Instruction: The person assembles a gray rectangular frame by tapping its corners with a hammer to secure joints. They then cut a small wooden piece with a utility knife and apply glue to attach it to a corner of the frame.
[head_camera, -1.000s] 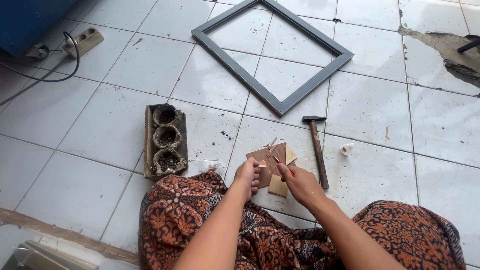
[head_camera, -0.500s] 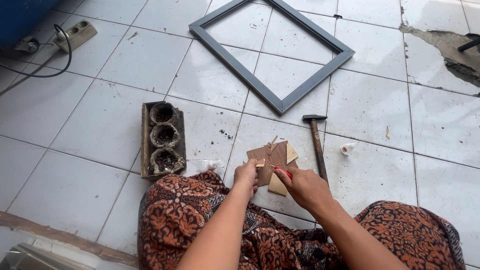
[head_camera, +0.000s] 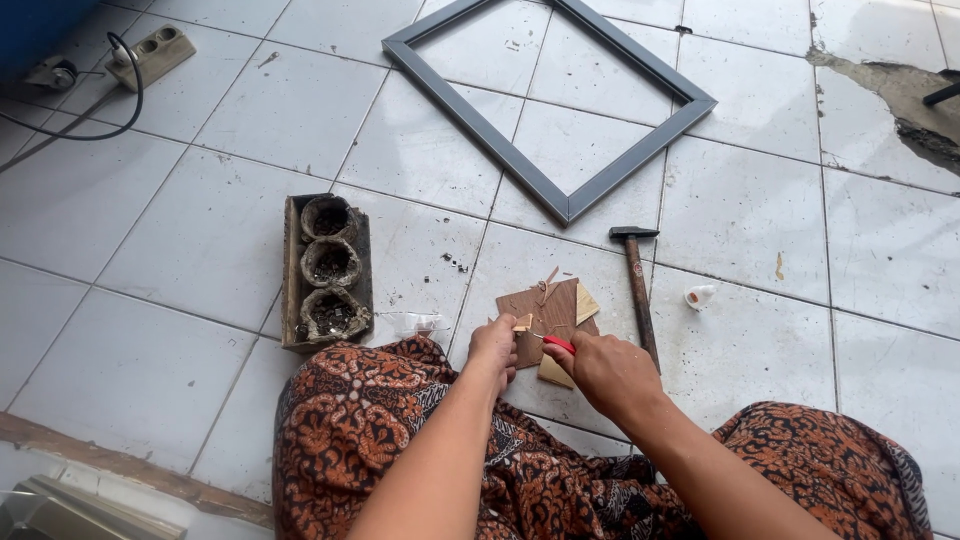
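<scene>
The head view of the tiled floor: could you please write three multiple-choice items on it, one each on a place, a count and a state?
1. Where does the hammer lie?
A. right of the wooden pieces
B. inside the frame
C. in the tray

2. How many round cups sit in the tray?
A. two
B. three
C. five

3. What is the state of the right hand?
A. open and flat on the floor
B. closed on a red-handled tool
C. gripping the hammer

Answers: 1 A, the hammer lies on the tile right of the wooden pieces; 2 B, three cups stand in one row; 3 B, its fingers close round a red-handled tool while the left hand touches the wood.
</scene>
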